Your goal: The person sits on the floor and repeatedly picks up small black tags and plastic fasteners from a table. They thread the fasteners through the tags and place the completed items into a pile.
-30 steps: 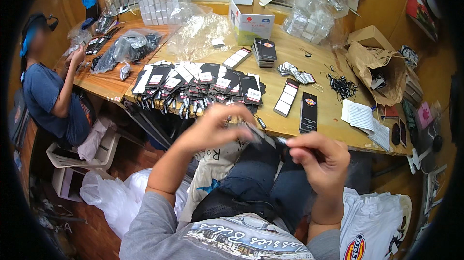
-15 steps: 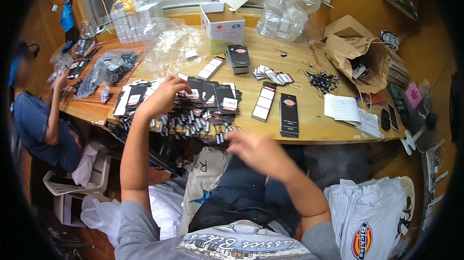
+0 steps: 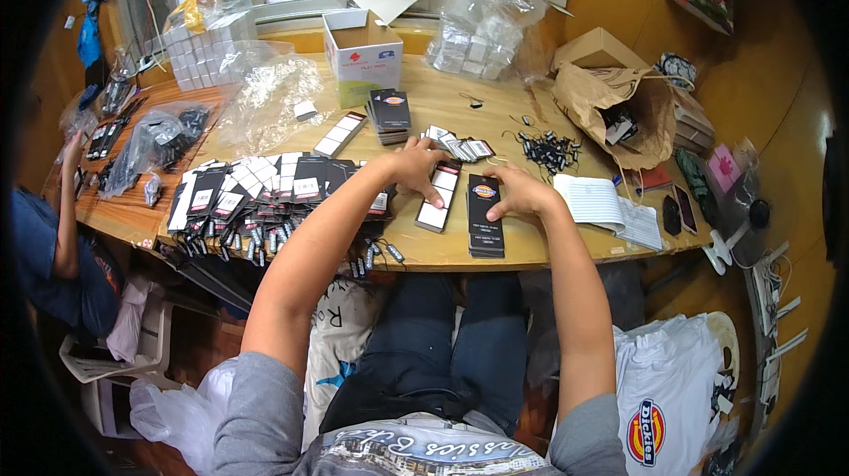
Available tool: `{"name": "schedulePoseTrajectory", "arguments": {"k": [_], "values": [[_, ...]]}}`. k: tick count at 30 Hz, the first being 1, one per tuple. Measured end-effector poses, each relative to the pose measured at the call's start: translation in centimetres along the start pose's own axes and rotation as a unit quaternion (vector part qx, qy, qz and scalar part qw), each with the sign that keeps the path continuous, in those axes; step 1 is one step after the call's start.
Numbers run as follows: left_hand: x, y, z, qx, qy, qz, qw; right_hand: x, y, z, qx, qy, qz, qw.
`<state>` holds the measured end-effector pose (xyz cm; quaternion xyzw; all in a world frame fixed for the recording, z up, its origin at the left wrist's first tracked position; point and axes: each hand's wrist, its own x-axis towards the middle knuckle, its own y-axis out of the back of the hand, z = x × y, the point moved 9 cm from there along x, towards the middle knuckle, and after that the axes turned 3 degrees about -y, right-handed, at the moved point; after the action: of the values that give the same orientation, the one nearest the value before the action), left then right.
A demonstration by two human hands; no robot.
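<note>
My left hand [image 3: 416, 168] rests over a narrow stack of white-labelled cards [image 3: 435, 202]. Its thumb touches the labels and the fingers are spread toward the far end. Beside it, my right hand [image 3: 525, 193] is at the right edge of a stack of black hang tags [image 3: 485, 233], thumb and fingers apart and touching the tags. Left of my hands, a wide spread of black and white tags [image 3: 256, 193] with small cords and grey seals [image 3: 274, 237] hangs over the table's front edge. Beyond my left hand lies a small fan of white tags [image 3: 460, 147].
A white box [image 3: 363, 60] stands behind another black tag stack [image 3: 389, 118]. Black corded seals [image 3: 544, 153], a notebook [image 3: 588, 200] and a brown paper bag [image 3: 619, 95] are to the right. A person [image 3: 62, 237] sits at far left. White shirts [image 3: 672, 370] lie at lower right.
My left hand has moved right, from the tag spread to the white-labelled stack. My right hand has risen from the table's front edge to the black tags. The view has shifted slightly right.
</note>
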<state>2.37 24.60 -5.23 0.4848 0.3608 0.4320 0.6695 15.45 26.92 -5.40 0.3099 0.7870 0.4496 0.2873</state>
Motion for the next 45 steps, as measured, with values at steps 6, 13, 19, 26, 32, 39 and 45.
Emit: {"name": "schedulePoseTrajectory", "arguments": {"k": [6, 13, 19, 26, 32, 39, 45], "values": [[-1.5, 2.2, 1.6, 0.037, -0.004, 0.134, 0.990, -1.3, 1.6, -1.6, -0.032, -0.002, 0.091, 0.995], [-3.0, 5.1, 0.5, -0.299, 0.013, 0.341, 0.891, -1.6, 4.3, 0.0, 0.277, -0.014, 0.179, 0.944], [-3.3, 6.1, 1.7, -0.534, 0.035, 0.297, 0.791, -1.3, 7.4, -3.6, 0.475, 0.078, 0.154, 0.863], [-5.3, 6.0, 0.5, -0.574, 0.069, 0.376, 0.724, 3.7, 7.6, -1.4, 0.251, -0.034, 0.213, 0.944], [-8.5, 5.6, 0.5, -0.634, 0.091, 0.326, 0.696, 6.5, 4.7, 4.4, 0.008, -0.240, 0.208, 0.948], [-7.9, 3.3, 1.8, -0.718, 0.067, 0.290, 0.629, 9.6, 4.3, 10.8, 0.175, -0.239, 0.238, 0.925], [-7.7, 1.3, 2.3, -0.712, 0.073, 0.305, 0.628, 3.5, 6.8, 1.0, 0.518, 0.027, 0.135, 0.844]]}}
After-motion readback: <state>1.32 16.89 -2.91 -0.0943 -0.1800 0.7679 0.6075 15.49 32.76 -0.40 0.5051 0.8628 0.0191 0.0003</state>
